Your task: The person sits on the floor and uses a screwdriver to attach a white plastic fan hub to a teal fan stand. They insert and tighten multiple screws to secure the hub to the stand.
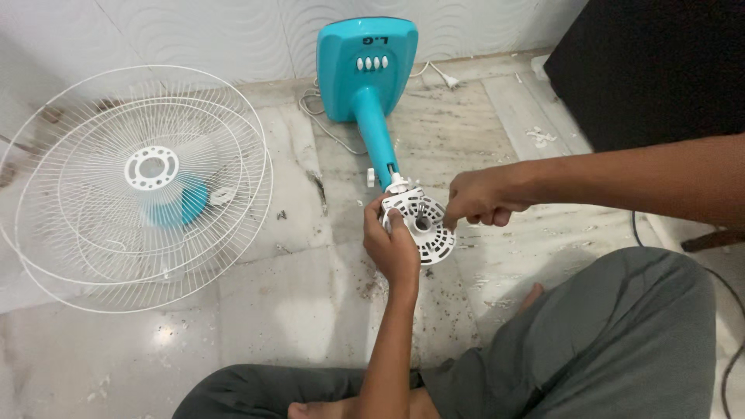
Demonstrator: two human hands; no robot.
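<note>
At the far left, two white wire fan guards (136, 186) lie stacked on the marble floor (295, 310), with a blue fan blade (174, 206) showing through the mesh; they are already off the fan and sit well apart from the hands. Toward the middle, the blue fan stand (367, 74) lies flat on the floor, its base against the wall and its neck pointing at the person. At the neck's end is the white motor housing (423, 225). The left hand (392, 244) is closed around the housing's left edge, thumb pressed on its face, steadying it. The right hand (477, 198) is curled into a loose fist, its fingertips pinching at the housing's right rim; whether it holds a small part or tool cannot be told. Judging by this, the guards and blade are done and the motor housing is what is left. At the right, a dark cabinet (652, 66) stands by the wall.
</note>
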